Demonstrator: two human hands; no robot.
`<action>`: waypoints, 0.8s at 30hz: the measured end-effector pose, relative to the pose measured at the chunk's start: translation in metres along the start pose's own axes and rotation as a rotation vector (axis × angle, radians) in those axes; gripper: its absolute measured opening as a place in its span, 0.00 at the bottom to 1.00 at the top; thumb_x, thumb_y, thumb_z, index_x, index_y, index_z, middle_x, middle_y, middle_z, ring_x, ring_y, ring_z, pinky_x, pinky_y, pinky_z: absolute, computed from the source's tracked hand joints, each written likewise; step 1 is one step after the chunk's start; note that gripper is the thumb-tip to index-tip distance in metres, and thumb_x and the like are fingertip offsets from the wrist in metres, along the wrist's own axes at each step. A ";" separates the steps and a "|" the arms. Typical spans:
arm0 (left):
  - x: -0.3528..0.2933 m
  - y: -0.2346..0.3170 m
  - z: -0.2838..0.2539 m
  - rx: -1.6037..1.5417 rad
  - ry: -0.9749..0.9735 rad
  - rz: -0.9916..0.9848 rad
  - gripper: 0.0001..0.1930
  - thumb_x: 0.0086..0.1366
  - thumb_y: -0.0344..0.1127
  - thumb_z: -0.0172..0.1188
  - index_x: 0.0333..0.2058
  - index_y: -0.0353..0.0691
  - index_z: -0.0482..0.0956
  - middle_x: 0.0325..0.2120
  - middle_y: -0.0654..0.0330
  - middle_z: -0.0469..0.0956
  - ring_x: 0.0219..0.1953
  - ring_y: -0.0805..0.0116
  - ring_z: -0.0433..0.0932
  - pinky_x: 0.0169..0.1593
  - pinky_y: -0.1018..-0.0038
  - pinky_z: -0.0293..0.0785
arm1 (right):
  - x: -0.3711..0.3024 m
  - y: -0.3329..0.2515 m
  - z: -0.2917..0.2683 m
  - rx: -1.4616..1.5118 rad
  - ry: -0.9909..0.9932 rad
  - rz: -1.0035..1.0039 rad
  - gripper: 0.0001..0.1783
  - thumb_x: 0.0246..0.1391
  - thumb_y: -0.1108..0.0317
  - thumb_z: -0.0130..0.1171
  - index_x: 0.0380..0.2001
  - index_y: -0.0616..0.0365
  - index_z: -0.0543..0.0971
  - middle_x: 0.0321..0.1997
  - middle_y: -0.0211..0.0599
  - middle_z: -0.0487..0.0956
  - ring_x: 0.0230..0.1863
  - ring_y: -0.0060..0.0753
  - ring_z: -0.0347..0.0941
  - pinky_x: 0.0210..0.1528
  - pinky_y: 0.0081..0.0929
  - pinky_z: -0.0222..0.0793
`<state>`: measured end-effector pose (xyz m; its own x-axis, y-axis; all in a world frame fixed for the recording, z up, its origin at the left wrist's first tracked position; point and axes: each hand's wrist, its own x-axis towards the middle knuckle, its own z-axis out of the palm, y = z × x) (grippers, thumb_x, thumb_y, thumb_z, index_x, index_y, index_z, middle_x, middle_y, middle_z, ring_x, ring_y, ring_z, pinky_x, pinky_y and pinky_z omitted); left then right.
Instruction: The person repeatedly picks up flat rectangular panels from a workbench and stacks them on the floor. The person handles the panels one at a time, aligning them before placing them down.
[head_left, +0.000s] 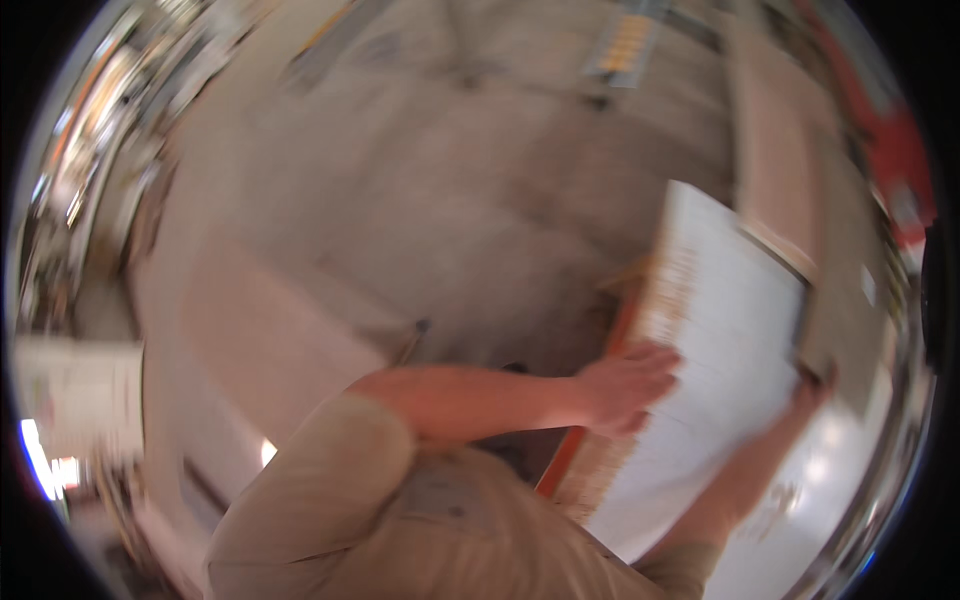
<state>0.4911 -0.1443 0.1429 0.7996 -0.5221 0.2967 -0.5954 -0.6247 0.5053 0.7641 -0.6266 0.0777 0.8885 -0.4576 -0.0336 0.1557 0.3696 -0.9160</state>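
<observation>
Whole view smeared by motion blur. White panel (725,290) right of centre, lying at a slant, long side toward the wearer; its left edge brown and ragged-looking, an orange-red strip (560,462) running below that edge. Left hand (630,387) reaches across the body, fingers laid over the panel's left margin; cannot tell whether flat or pinching. Right hand (812,392) at the panel's opposite edge, finger posture lost in blur. Beyond that edge, a tan board (780,165). Glossy white surface (800,490), lower right, with bright spots. Grey-brown floor (420,190) ahead; pale box (85,395) far left.
</observation>
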 end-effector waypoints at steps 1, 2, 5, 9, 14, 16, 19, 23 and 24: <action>0.000 -0.005 0.008 -0.038 0.156 0.114 0.31 0.55 0.42 0.57 0.55 0.27 0.69 0.61 0.38 0.61 0.68 0.45 0.55 0.70 0.53 0.48 | 0.010 -0.001 -0.015 -0.034 -0.046 -0.125 0.28 0.58 0.65 0.59 0.60 0.62 0.67 0.64 0.49 0.68 0.63 0.54 0.62 0.62 0.55 0.65; -0.011 -0.006 0.015 -0.053 0.224 0.083 0.31 0.54 0.42 0.56 0.53 0.26 0.70 0.62 0.39 0.61 0.67 0.46 0.56 0.70 0.53 0.48 | 0.015 0.025 -0.011 -0.529 -0.066 -0.388 0.29 0.59 0.66 0.59 0.60 0.65 0.66 0.64 0.50 0.67 0.63 0.53 0.62 0.62 0.50 0.67; -0.070 -0.009 0.026 0.029 0.204 -0.225 0.30 0.54 0.43 0.54 0.52 0.27 0.71 0.61 0.40 0.62 0.67 0.49 0.56 0.70 0.54 0.44 | 0.016 0.115 0.033 -0.594 -0.379 -0.386 0.30 0.59 0.63 0.61 0.60 0.67 0.67 0.63 0.50 0.68 0.63 0.47 0.63 0.62 0.47 0.66; -0.118 -0.001 0.009 0.006 0.087 -0.286 0.31 0.56 0.43 0.53 0.55 0.26 0.68 0.64 0.41 0.57 0.70 0.51 0.51 0.71 0.56 0.41 | -0.091 0.134 0.047 -0.123 -0.096 0.062 0.32 0.51 0.70 0.65 0.58 0.68 0.69 0.59 0.54 0.72 0.58 0.51 0.69 0.61 0.49 0.67; -0.134 0.006 -0.006 -0.059 -0.110 -0.422 0.33 0.57 0.40 0.56 0.60 0.28 0.65 0.66 0.43 0.56 0.72 0.50 0.46 0.73 0.58 0.41 | -0.250 0.106 0.070 0.312 0.110 0.377 0.32 0.49 0.64 0.61 0.57 0.65 0.70 0.58 0.50 0.74 0.60 0.53 0.68 0.61 0.57 0.64; -0.138 0.010 0.002 -0.004 -0.045 -0.556 0.32 0.56 0.41 0.59 0.58 0.29 0.68 0.64 0.43 0.60 0.70 0.49 0.52 0.72 0.56 0.45 | -0.293 0.096 0.079 0.390 0.011 0.526 0.34 0.48 0.62 0.59 0.59 0.63 0.67 0.60 0.50 0.71 0.61 0.54 0.67 0.61 0.58 0.65; -0.128 0.012 0.016 0.037 0.190 -0.379 0.31 0.57 0.42 0.58 0.57 0.30 0.68 0.63 0.43 0.61 0.69 0.48 0.53 0.70 0.53 0.48 | -0.337 0.048 0.067 0.336 0.026 0.277 0.32 0.52 0.63 0.54 0.59 0.65 0.66 0.59 0.48 0.72 0.60 0.51 0.68 0.62 0.53 0.66; -0.106 0.008 0.011 0.092 0.141 -0.317 0.30 0.59 0.43 0.53 0.57 0.30 0.69 0.64 0.43 0.60 0.69 0.50 0.53 0.71 0.57 0.45 | -0.400 -0.009 0.039 0.422 -0.002 0.225 0.29 0.52 0.66 0.53 0.58 0.66 0.67 0.59 0.47 0.72 0.60 0.48 0.68 0.62 0.47 0.67; -0.104 0.003 0.006 0.151 0.118 -0.353 0.29 0.61 0.45 0.51 0.57 0.31 0.69 0.64 0.43 0.59 0.69 0.51 0.52 0.71 0.58 0.44 | -0.420 -0.011 0.037 0.382 0.074 0.176 0.30 0.53 0.65 0.53 0.58 0.66 0.66 0.59 0.47 0.72 0.60 0.48 0.68 0.61 0.47 0.67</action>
<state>0.4053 -0.0951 0.1089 0.9555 -0.1950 0.2215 -0.2798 -0.8368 0.4706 0.4049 -0.4090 0.1168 0.8845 -0.4124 -0.2179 0.1655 0.7142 -0.6801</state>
